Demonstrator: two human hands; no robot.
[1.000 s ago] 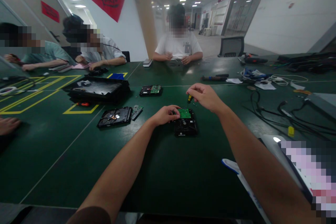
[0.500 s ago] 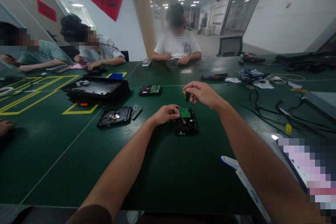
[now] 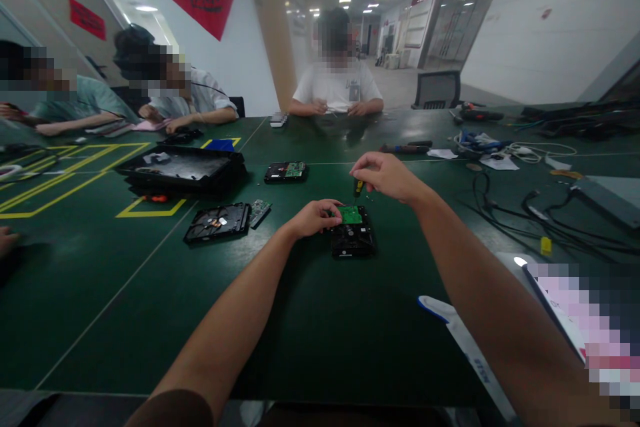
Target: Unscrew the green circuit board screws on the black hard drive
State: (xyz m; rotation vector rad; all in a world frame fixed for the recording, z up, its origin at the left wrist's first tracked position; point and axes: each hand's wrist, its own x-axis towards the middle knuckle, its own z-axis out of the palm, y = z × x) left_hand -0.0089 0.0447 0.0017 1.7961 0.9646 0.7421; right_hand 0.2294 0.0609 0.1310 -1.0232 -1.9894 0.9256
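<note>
A black hard drive (image 3: 350, 241) lies on the green table in front of me, its green circuit board (image 3: 353, 215) facing up at the far end. My left hand (image 3: 318, 217) grips the drive's left edge beside the board, thumb and fingers closed. Above the far edge, my right hand (image 3: 379, 174) pinches a small screwdriver (image 3: 358, 188) with a yellow and black handle. It stands upright, its shaft pointing down at the board; whether the tip sits in a screw is too small to tell. Tiny screws (image 3: 369, 198) lie just behind the drive.
Left of the drive are another hard drive (image 3: 217, 222), a loose circuit board (image 3: 260, 212) and a black tray (image 3: 183, 167). A third drive (image 3: 285, 171) lies farther back. Black cables (image 3: 530, 213) and a metal box (image 3: 613, 200) are at right. Co-workers sit across the table.
My right hand's fingers have shifted on the screwdriver handle, which shows more of its yellow side. My left hand and the drive stay in place. The person opposite moved a hand.
</note>
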